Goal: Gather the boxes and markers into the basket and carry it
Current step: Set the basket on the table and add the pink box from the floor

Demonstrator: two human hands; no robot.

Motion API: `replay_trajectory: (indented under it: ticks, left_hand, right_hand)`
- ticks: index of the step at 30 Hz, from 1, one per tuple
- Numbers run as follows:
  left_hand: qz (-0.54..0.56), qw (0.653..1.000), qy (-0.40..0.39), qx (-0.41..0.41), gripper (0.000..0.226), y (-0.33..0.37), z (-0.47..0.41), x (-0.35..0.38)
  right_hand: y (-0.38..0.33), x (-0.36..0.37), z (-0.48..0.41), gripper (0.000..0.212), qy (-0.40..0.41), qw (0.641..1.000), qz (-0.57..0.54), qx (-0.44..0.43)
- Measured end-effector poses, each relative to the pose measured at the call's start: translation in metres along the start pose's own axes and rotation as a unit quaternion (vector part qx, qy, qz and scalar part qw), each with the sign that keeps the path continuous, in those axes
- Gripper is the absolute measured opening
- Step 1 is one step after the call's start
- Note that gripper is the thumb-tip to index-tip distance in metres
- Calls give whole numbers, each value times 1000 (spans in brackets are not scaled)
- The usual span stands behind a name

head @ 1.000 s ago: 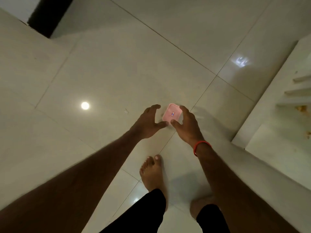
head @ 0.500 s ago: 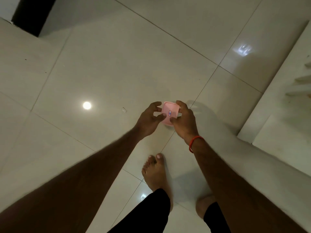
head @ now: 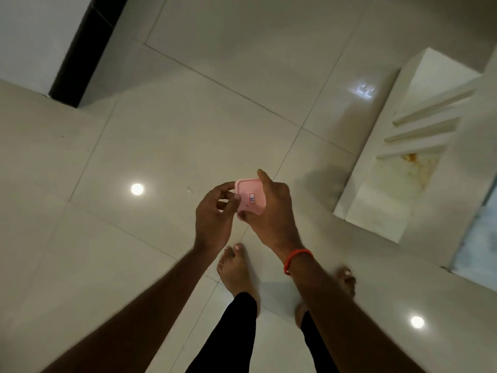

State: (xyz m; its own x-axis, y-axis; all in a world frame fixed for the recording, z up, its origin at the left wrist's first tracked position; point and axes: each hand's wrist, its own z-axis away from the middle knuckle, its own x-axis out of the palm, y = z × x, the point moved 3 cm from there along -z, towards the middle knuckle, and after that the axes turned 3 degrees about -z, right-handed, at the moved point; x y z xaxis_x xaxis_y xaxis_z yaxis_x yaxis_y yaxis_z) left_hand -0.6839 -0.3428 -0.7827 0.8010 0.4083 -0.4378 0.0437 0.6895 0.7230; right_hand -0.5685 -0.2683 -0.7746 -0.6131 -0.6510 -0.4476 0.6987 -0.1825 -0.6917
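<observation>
The pink box (head: 250,197) is being held above the tiled floor (head: 150,135), its edges being clasped by the right hand (head: 272,212) and pinched by the left hand (head: 212,215). It is being judged light, stiff and slippery, best gripped across opposite rims.

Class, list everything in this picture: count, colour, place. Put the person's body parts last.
pink box: one, pink with a small label, between both hands
floor: one, glossy off-white tiles, throughout
round light reflections: two, white, floor left and lower right
scrap: one, white, floor left of hands
stepped ledge: one, white, stained, right side
dark strip: one, black, upper left
wristband: one, red, right wrist
trouser legs: two, black, bottom centre
feet: two, bare, on floor
left hand: fingertips on box's left edge
right hand: grips box's right side
</observation>
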Motion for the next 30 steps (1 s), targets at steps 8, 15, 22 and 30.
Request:
replay_trajectory:
  ticks: [8,15,22,30]
  left_hand:
    - [56,996,45,53,22,97,63,2]
    - [102,990,47,87,25,165,106,34]
    - [151,972,-1,182,20,249,149,87]
    - [152,947,-122,256,22,304,197,163]
  right_hand:
    - [-53,-88,64,102,18,995,42,-86]
    - [-75,-168,111,83,117,976,133,-128]
    - [-74,-260,155,78,260,950,127,-118]
    - [-26,-360,194,80,304,951,-6,-62]
